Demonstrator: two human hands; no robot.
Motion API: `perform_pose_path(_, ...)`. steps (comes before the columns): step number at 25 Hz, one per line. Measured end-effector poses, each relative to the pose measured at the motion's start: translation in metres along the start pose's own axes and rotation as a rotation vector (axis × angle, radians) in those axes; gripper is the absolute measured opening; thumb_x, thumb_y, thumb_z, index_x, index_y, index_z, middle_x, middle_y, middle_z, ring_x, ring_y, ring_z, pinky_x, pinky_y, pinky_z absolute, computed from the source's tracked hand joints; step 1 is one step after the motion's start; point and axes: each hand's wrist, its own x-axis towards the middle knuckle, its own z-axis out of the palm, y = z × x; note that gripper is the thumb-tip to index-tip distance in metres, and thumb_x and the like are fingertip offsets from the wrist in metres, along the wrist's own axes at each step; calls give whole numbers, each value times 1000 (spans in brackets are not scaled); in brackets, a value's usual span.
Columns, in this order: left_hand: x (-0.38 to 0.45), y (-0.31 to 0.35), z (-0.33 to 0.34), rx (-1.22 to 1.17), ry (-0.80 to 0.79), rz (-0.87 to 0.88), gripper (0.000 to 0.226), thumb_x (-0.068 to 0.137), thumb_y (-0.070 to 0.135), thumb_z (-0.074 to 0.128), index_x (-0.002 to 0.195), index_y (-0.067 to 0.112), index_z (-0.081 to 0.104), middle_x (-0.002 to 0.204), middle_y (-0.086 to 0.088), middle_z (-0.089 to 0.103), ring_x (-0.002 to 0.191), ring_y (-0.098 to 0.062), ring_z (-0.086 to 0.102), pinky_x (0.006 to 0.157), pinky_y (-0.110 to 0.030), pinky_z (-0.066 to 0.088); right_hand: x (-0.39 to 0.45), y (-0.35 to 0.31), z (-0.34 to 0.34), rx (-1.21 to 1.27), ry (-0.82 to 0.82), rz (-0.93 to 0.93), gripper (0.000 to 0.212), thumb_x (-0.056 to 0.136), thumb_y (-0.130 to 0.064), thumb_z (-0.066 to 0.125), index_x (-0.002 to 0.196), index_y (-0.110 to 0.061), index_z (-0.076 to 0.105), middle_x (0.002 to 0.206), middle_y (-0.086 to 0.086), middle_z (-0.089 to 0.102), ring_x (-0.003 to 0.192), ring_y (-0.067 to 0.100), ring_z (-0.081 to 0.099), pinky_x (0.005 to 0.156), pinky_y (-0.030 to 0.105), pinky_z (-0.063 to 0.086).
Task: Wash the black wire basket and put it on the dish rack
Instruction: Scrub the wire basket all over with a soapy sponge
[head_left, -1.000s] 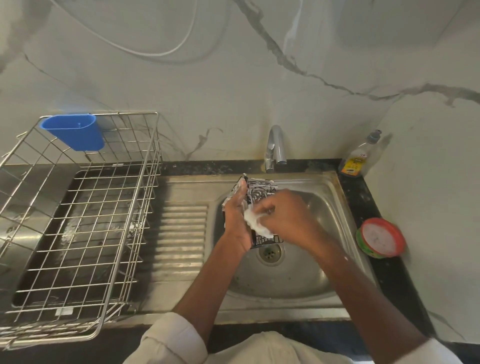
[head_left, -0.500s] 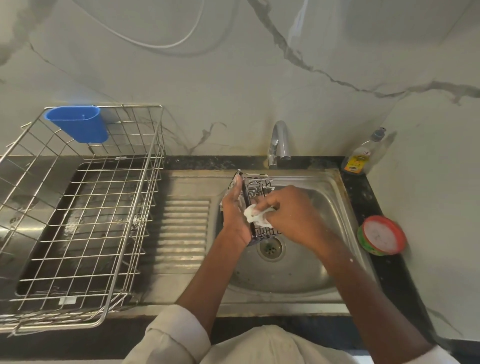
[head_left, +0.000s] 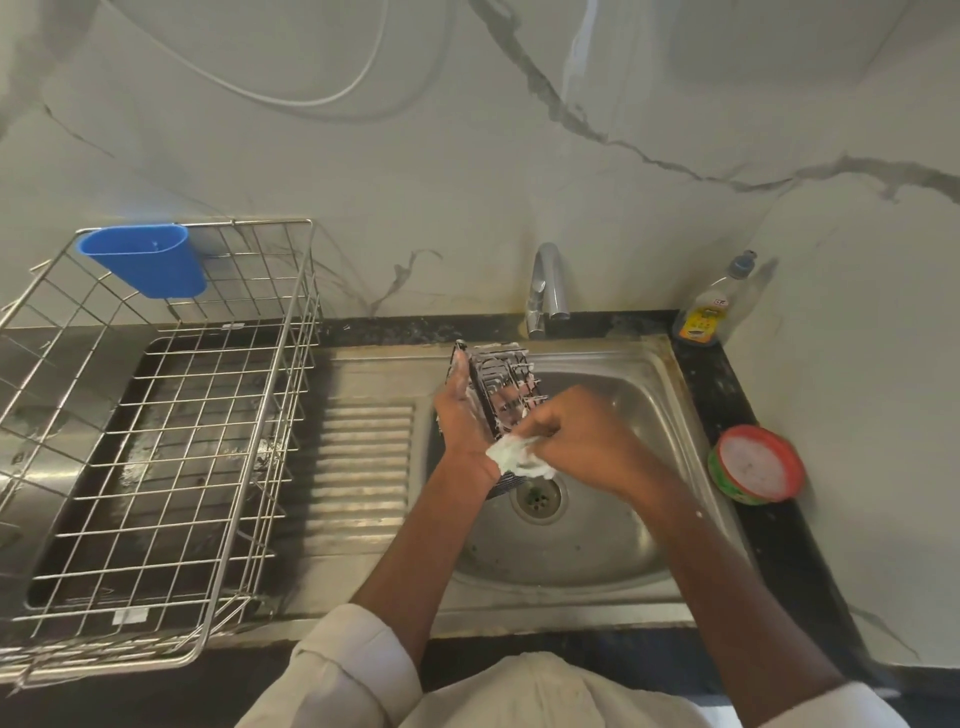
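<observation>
The black wire basket (head_left: 501, 384) is thin metal wire, wet and streaked with white foam, and the pale scrubber (head_left: 517, 457) against it looks soft and sudsy. The sink (head_left: 649, 519) is dull brushed steel with a ribbed drainboard, while the dish rack (head_left: 171, 441) is shiny bare wire carrying a smooth blue plastic cup (head_left: 148, 265). The wall (head_left: 519, 156) is glossy veined marble.

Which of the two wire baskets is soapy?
The small black wire basket, held over the sink by the left hand. The large steel dish rack on the drainboard shows no suds.
</observation>
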Motion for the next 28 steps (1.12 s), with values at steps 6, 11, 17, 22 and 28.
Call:
perform_pose_path(6, -11, -18, 0, 117, -102, 15, 52, 109, 50, 47, 103, 12, 82, 94, -11, 78, 80, -26, 73, 66, -30, 59, 37, -31, 9, -9, 488, -23, 27, 83, -7, 69, 103, -22, 80, 100, -7, 78, 89, 6, 72, 86, 31, 60)
perform_pose_path(11, -11, -13, -1, 137, -71, 28, 45, 111, 42, 45, 102, 12, 77, 90, -10, 76, 72, -21, 75, 60, -27, 60, 30, -32, 21, -51, 492, -115, 28, 88, -7, 65, 107, -22, 79, 105, -5, 77, 92, 6, 70, 90, 24, 55)
perform_pose_path(17, 1, -4, 1, 56, -4, 28, 60, 105, 58, 49, 130, 7, 69, 105, -17, 75, 90, -32, 72, 78, -39, 60, 1, -2, 10, -288, 557, -33, 25, 95, -10, 65, 113, -23, 77, 115, -7, 71, 86, 4, 63, 66, -8, 34)
perform_pose_path(22, 16, 1, 9, -70, 97, 58, 59, 102, 59, 52, 133, 11, 68, 109, -16, 76, 88, -32, 73, 78, -39, 59, -4, 4, 35, -40, 580, -251, 23, 82, 7, 73, 94, -11, 81, 101, -2, 74, 78, 5, 67, 72, 3, 49)
perform_pose_path(28, 16, -1, 8, -47, 145, 79, 49, 106, 56, 48, 114, 14, 73, 97, -12, 75, 80, -28, 70, 81, -40, 56, 9, 14, 18, -87, 462, -167, 29, 83, 5, 71, 97, -17, 82, 100, -7, 75, 82, 3, 68, 75, 6, 51)
